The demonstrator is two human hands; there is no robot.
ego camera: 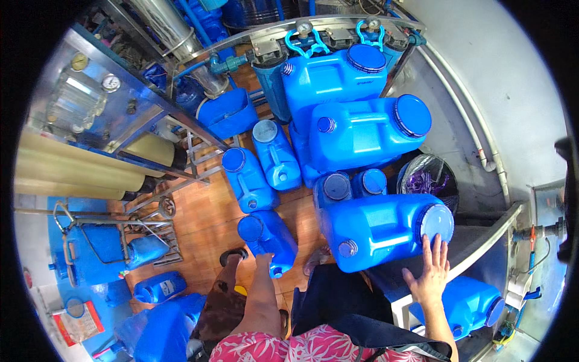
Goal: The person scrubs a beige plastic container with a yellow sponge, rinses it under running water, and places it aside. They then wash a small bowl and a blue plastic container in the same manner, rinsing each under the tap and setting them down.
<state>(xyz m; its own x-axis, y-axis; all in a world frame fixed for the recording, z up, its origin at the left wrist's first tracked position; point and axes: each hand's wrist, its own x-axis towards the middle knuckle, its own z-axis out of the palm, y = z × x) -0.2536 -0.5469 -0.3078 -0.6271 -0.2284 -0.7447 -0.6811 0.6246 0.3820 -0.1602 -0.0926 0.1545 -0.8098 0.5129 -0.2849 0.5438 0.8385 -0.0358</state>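
Note:
My right hand (427,276) lies with its fingers spread on the white round lid (438,226) of a large blue plastic jug (380,231). That jug lies on its side, handle and small cap facing up. At lower centre my left hand (264,258) is closed around the handle of a smaller blue jug (285,235) on the tiled floor. Its fingers are partly hidden. Two more small blue jugs (249,183) (277,158) stand just beyond. Two large blue jugs (334,81) (366,131) lie on their sides behind, above other jugs.
Water filter housings (271,86) hang from a metal frame. A blue tub (228,113) and a steel rack with gauges (111,83) are at left. A lined bin (425,181) stands at right, near a metal-edged counter (484,244). Another person's leg (230,271) seems to be beside my left arm.

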